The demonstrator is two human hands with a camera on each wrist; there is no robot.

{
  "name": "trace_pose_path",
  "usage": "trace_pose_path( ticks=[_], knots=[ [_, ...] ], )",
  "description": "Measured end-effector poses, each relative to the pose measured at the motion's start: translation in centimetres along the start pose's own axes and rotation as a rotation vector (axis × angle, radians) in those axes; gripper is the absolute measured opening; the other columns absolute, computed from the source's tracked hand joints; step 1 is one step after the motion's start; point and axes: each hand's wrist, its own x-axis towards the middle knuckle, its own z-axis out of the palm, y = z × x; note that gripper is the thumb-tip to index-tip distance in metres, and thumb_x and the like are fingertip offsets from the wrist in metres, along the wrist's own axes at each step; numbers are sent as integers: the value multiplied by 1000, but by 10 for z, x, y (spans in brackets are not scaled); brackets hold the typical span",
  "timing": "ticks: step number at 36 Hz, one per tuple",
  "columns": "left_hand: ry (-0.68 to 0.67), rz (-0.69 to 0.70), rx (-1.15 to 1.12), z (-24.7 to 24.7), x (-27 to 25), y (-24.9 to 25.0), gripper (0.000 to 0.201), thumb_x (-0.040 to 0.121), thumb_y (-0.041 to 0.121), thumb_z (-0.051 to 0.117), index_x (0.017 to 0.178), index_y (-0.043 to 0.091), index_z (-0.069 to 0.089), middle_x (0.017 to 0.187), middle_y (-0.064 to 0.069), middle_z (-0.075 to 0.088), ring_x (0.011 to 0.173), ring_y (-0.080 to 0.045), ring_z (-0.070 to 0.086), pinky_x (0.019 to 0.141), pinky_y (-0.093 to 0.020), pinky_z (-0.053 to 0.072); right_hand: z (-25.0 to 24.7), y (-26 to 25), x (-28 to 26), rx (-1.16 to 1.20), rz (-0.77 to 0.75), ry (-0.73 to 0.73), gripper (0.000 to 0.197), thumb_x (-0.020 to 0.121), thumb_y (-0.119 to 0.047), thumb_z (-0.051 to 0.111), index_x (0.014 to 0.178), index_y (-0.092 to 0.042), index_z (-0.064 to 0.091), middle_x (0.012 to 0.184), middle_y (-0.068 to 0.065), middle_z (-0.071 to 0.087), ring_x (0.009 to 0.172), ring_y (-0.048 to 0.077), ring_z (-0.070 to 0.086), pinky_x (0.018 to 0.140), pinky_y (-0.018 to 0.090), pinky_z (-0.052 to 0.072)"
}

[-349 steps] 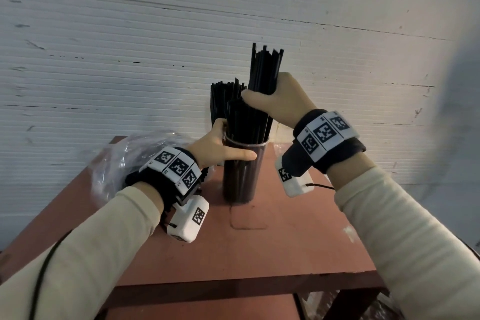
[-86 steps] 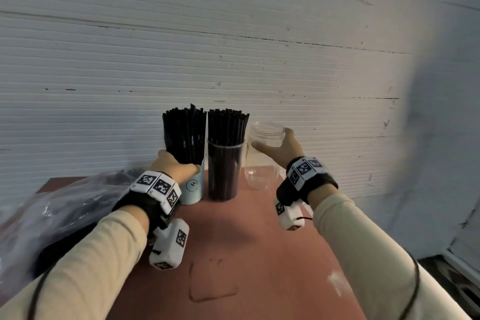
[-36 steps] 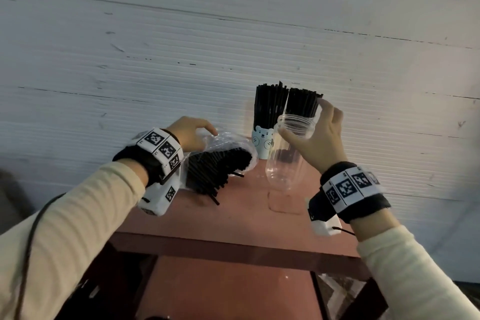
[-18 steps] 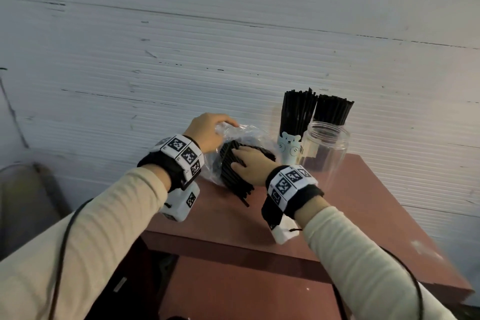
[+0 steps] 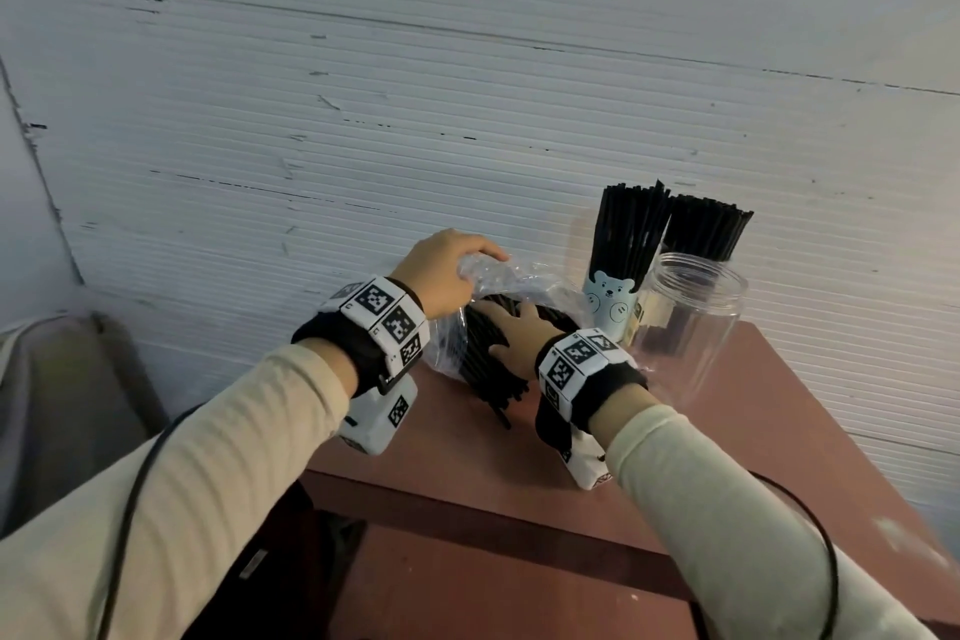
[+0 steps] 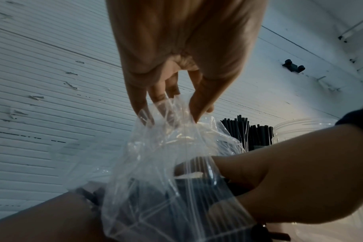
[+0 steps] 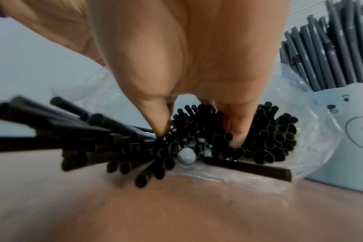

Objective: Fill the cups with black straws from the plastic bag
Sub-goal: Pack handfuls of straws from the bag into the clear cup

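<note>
A clear plastic bag [image 5: 524,283] of black straws [image 5: 485,369] lies on the red-brown table [image 5: 727,463]. My left hand [image 5: 449,276] pinches the bag's top edge [image 6: 176,114] and holds its mouth up. My right hand [image 5: 514,335] reaches into the mouth. In the right wrist view its thumb and fingers [image 7: 199,137] dig into the straw ends [image 7: 269,135] around a bunch. An empty clear cup [image 5: 685,327] stands to the right. Behind it stand a bear-print cup [image 5: 610,301] and another cup, both full of straws [image 5: 631,229].
A white ribbed wall [image 5: 467,94] runs close behind the table. The table's front edge [image 5: 467,499] lies just under my wrists, with a lower shelf beneath it. A grey object [image 5: 57,379] stands on the floor to the left.
One second ago my right hand held the clear cup; it has set it down on the right and moved into the bag onto the straws. My left hand keeps holding the bag's edge.
</note>
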Motion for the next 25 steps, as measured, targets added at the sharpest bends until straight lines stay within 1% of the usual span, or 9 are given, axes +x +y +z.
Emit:
trace_pose_path(
  ticks=[2, 5, 7, 10, 13, 15, 20, 23, 25],
  knots=[
    [5, 5, -12, 1, 0, -1, 56, 84, -10, 53, 119, 33, 64, 136, -1, 54, 99, -13, 53, 70, -11, 36, 0, -1, 1, -39, -15, -6, 58, 97, -19, 46, 146, -43, 26, 149, 18, 23, 118, 42, 51, 98, 44, 46],
    [23, 9, -24, 3, 1, -3, 54, 85, -8, 54, 120, 32, 64, 136, -1, 53, 120, -17, 52, 87, -19, 37, -3, -1, 2, -15, -34, 35, 51, 91, -10, 52, 138, -30, 45, 142, 16, 32, 119, 36, 49, 98, 39, 46],
    [21, 8, -29, 3, 1, -4, 54, 85, -8, 54, 120, 32, 64, 138, -1, 53, 126, -17, 49, 90, -20, 35, -6, -1, 1, 22, -58, 80, 44, 88, -8, 55, 130, -23, 53, 135, 14, 38, 117, 33, 50, 94, 32, 44],
    [15, 6, -27, 2, 1, -5, 55, 85, -8, 55, 120, 33, 64, 138, 0, 53, 126, -16, 49, 87, -19, 37, -9, 2, -3, 74, -97, 153, 39, 84, -7, 59, 120, -19, 58, 127, 11, 48, 115, 28, 50, 93, 28, 40],
    [6, 7, -33, 3, 1, -5, 55, 86, -7, 55, 121, 34, 63, 138, 2, 52, 112, -14, 54, 74, -10, 39, -12, 5, -7, 118, -115, 220, 35, 83, -6, 57, 115, -19, 62, 122, 6, 58, 115, 24, 53, 99, 33, 43],
    [4, 12, -35, 4, 1, -4, 54, 86, -7, 56, 122, 33, 62, 137, 1, 52, 107, -13, 55, 74, -12, 40, -12, 8, -11, 149, -118, 259, 34, 85, -7, 58, 116, -19, 65, 121, 3, 63, 115, 21, 54, 101, 32, 43],
    [-2, 5, -15, 10, 1, -5, 56, 84, -8, 56, 123, 32, 62, 137, -2, 52, 123, -19, 52, 91, -22, 38, -15, 18, -26, 287, -161, 331, 31, 83, -4, 62, 110, -18, 70, 115, 0, 66, 108, 16, 58, 94, 20, 43],
    [-7, -2, -22, 13, 1, -6, 58, 83, -9, 56, 124, 32, 61, 140, -2, 51, 118, -22, 57, 91, -29, 48, -18, 26, -40, 327, -187, 359, 31, 81, -3, 63, 107, -18, 72, 107, -2, 68, 97, 10, 59, 80, 2, 36],
    [-10, 1, -8, 17, 1, -7, 58, 84, -8, 57, 125, 32, 60, 140, -3, 48, 115, -23, 57, 87, -27, 46, -21, 33, -52, 327, -198, 358, 31, 82, -4, 63, 108, -18, 72, 99, -6, 66, 89, 4, 54, 71, -5, 33]
  ],
)
